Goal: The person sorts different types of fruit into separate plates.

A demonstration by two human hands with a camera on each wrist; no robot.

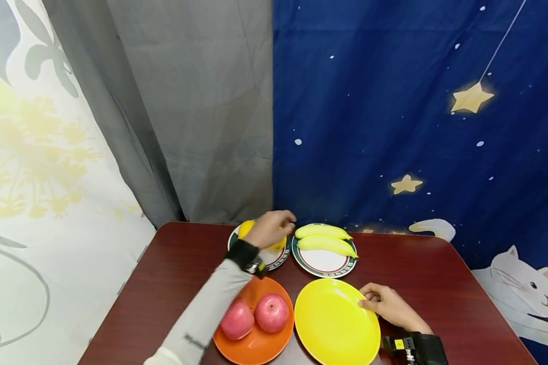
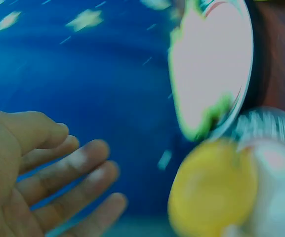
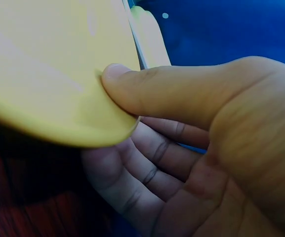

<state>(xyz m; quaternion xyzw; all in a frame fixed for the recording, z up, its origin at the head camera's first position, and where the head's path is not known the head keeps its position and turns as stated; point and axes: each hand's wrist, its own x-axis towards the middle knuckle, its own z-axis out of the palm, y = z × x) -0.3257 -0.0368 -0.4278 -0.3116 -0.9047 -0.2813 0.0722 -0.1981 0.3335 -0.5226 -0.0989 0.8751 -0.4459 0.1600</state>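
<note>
My left hand (image 1: 270,228) hovers above a small patterned plate (image 1: 280,259) at the back of the table. In the left wrist view its fingers (image 2: 90,158) are loosely bent and hold nothing, beside a blurred yellow fruit (image 2: 214,190) on that plate. Part of the plate and its yellow fruit (image 1: 245,229) is hidden behind the hand. At the front, my right hand (image 1: 388,306) pinches the right rim of a yellow plate (image 1: 338,324). The right wrist view has the thumb (image 3: 127,86) on top of the rim and the other fingers beneath.
A second patterned plate (image 1: 321,261) with two bananas (image 1: 327,244) stands behind the yellow plate. Left of the yellow plate, an orange plate (image 1: 255,350) bears two pink-red apples (image 1: 272,313), under my left forearm. Curtains (image 1: 370,126) hang right behind the table's (image 1: 420,268) back edge.
</note>
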